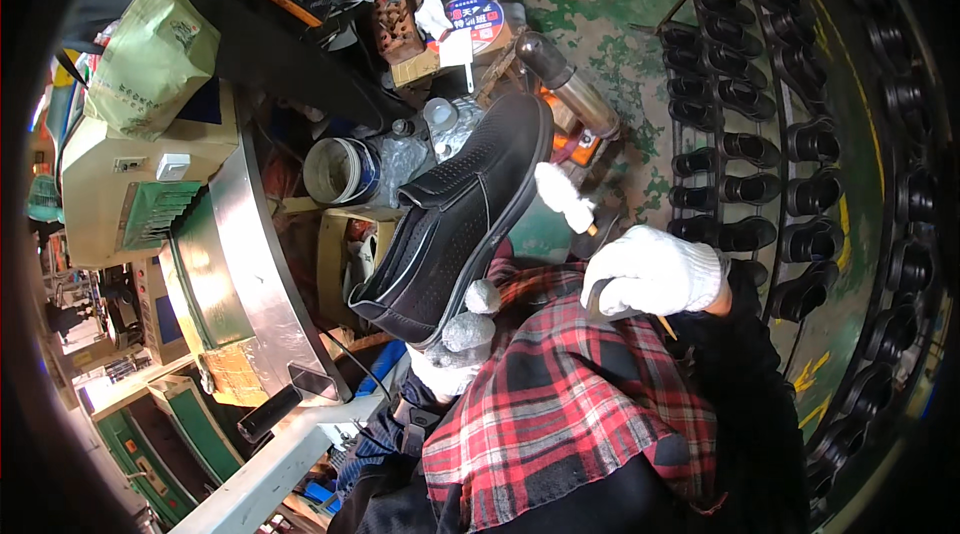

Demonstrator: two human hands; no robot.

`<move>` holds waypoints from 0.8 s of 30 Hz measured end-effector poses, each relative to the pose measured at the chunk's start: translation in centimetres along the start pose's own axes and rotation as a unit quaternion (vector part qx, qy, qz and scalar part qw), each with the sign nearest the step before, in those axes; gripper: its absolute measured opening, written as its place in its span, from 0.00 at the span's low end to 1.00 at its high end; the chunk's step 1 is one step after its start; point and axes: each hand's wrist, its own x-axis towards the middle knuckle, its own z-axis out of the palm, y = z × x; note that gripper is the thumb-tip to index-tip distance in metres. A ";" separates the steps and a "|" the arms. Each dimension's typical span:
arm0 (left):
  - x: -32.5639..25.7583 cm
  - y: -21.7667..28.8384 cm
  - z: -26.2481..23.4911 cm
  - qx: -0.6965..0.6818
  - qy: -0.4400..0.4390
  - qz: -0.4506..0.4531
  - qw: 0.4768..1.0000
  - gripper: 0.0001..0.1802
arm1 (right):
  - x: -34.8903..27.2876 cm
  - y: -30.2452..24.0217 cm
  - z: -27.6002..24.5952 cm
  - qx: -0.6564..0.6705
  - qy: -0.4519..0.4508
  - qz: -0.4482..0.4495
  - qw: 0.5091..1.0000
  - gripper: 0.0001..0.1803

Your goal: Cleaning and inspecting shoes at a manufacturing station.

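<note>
I see my left hand gripping the black shoe by its heel above my lap, my right hand closed on a brush beside the sole; a loose heel grip could let the shoe twist.

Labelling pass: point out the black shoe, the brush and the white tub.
black shoe (455,219), head view, perforated upper
brush (560,196), head view, white head
white tub (338,172), head view, rim
</note>
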 end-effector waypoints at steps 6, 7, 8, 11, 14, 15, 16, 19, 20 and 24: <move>0.4 0.0 -1.6 -0.135 -0.087 -0.065 0.985 0.22 | 2.0 1.5 3.3 -0.078 -0.106 -0.071 0.989 0.09; 0.6 -0.5 -1.1 -0.149 -0.074 -0.039 0.985 0.20 | 1.9 1.6 4.3 -0.078 -0.114 -0.093 0.986 0.10; 0.7 -0.9 -0.8 -0.147 -0.077 -0.033 0.986 0.20 | 1.9 1.3 4.6 0.049 -0.150 -0.018 0.987 0.09; 1.2 -1.6 -0.3 -0.212 -0.112 -0.061 0.969 0.15 | 1.9 2.3 3.9 -0.091 -0.070 -0.110 0.987 0.08; 1.2 -2.0 -0.7 -0.240 -0.134 -0.051 0.960 0.12 | 2.3 2.3 3.7 -0.102 -0.099 -0.114 0.983 0.09; 1.2 -2.0 -0.4 -0.239 -0.138 -0.046 0.960 0.12 | 2.6 1.5 3.9 -0.125 -0.136 -0.091 0.979 0.09; 1.4 -1.9 0.1 -0.199 -0.128 -0.055 0.970 0.12 | 2.8 1.2 4.2 -0.122 -0.139 -0.084 0.979 0.10; 0.8 -2.1 0.0 -0.185 -0.107 -0.056 0.975 0.10 | 2.4 2.1 3.2 -0.115 -0.071 -0.117 0.984 0.10; 0.8 -2.7 0.4 -0.160 -0.074 -0.007 0.984 0.17 | 2.6 1.7 3.0 -0.110 -0.052 -0.134 0.983 0.10; 0.1 -2.5 -0.5 -0.108 -0.004 0.027 0.994 0.25 | 2.8 1.0 4.0 -0.126 -0.128 -0.119 0.976 0.09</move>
